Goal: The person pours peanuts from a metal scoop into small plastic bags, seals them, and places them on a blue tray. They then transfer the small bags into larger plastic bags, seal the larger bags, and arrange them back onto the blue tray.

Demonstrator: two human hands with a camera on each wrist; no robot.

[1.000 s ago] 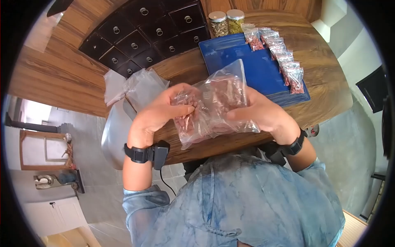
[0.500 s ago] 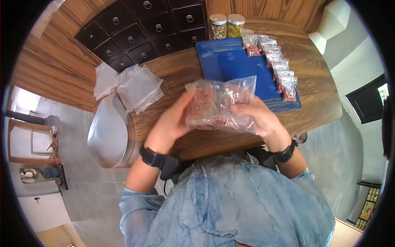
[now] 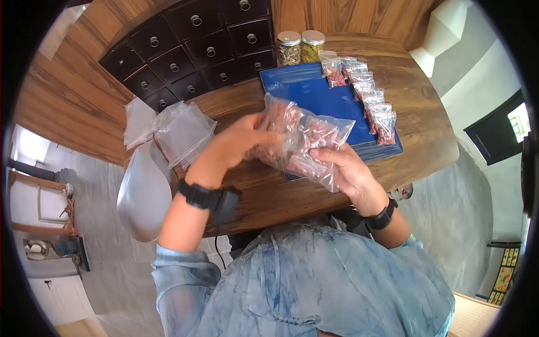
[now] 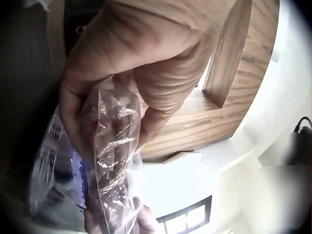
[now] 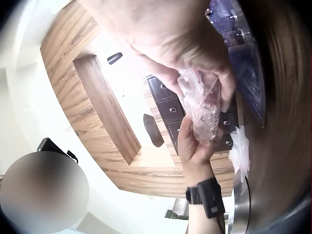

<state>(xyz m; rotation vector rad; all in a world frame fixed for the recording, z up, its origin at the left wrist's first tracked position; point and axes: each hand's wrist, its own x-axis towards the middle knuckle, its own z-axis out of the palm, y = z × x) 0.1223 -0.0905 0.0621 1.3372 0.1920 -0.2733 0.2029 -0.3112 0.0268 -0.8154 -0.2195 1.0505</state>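
A clear plastic bag (image 3: 323, 133) of small reddish pieces is held up over the near side of the wooden table, tilted down to the right. My left hand (image 3: 242, 140) grips its left end, thumb across the near face. At the lower right, my right hand (image 3: 352, 173) holds the bag with the thumb on top. The left wrist view shows the bag's crinkled edge (image 4: 117, 146) between the thumb and fingers of the left hand (image 4: 146, 48). Both hands clasp opposite ends of it in the right wrist view.
A blue board (image 3: 306, 87) lies behind the hands, with several small zip bags (image 3: 368, 92) of red pieces along its right side. Two lidded jars (image 3: 290, 51) stand behind it. At left are flat clear bags (image 3: 182, 132), a dark drawer cabinet (image 3: 191, 62) and a silvery curved surface (image 3: 143, 194).
The bag has turned from roughly level to tilted, its left end raised. The left hand shifts on it, its thumb now across the near face. The right hand keeps hold.
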